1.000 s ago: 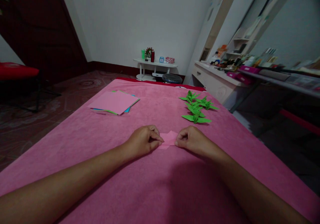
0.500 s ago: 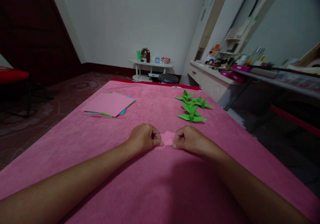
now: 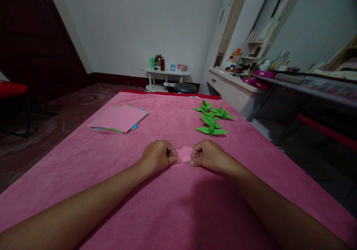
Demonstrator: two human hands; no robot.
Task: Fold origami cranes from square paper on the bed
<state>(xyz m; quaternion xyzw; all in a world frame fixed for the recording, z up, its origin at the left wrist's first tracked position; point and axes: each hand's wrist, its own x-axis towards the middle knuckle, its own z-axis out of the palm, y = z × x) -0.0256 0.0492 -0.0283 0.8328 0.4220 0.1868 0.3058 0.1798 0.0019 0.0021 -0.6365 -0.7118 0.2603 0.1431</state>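
L hand (image 3: 157, 156) curled, fingertips pinching pink paper (image 3: 184, 154) at left edge | R hand (image 3: 208, 156) same, right edge | paper on bench (image 3: 178, 205) btwn hands | green paper birds (image 3: 212, 119) beyond R hand | far bottles (image 3: 162, 64): labels unreadable

Both forearms stretched forward, converging; left hand (image 3: 158, 155) and right hand (image 3: 208, 155) curled, fingertips pinched, close together

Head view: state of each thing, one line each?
pink paper: partly folded, lying flat, pinched from both sides
left hand: curled, pinching the paper's left edge
right hand: curled, pinching its right edge
paper stack: unfolded, flat, slightly fanned, pink sheet on top
green paper figures: folded, lying clustered
pink cloth: spread flat
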